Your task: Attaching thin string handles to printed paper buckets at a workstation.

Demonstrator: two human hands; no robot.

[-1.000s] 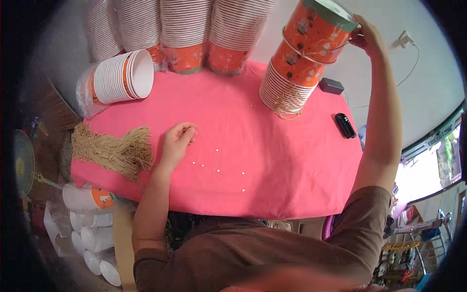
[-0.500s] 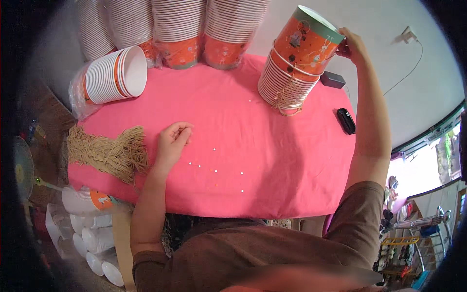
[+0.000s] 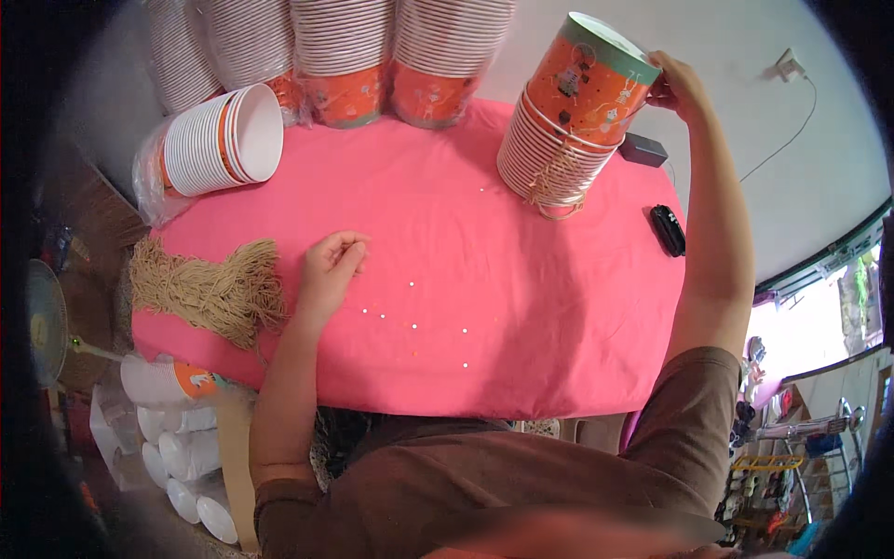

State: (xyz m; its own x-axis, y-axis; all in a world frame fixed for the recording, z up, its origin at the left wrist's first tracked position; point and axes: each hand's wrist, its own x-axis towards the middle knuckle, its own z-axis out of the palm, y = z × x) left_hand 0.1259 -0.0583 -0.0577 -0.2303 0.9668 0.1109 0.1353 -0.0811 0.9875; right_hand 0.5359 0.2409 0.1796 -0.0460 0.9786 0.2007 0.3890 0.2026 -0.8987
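An orange paper bucket (image 3: 589, 82) with a green band sits upside down on the nested bucket stack (image 3: 554, 158) at the far right of the table. My right hand (image 3: 678, 86) grips the upper edge of that bucket, fingers curled over it and partly hidden. Twine handles (image 3: 559, 182) hang along the near side of the stack. My left hand (image 3: 331, 270) rests on the pink cloth with its fingers curled in, and nothing shows in it. To its left lies a bundle of tan twine cords (image 3: 209, 287).
Tall wrapped bucket stacks (image 3: 345, 56) stand at the back. A tipped bucket stack (image 3: 223, 140) lies at the left. Small white beads (image 3: 414, 326) dot the pink cloth (image 3: 438, 233). A black box (image 3: 644, 149) and a black pouch (image 3: 668, 230) lie near the right edge.
The top bucket has slid further down over the stack, covering the orange band that showed beneath it. My right hand keeps its grip. My left hand has hardly moved.
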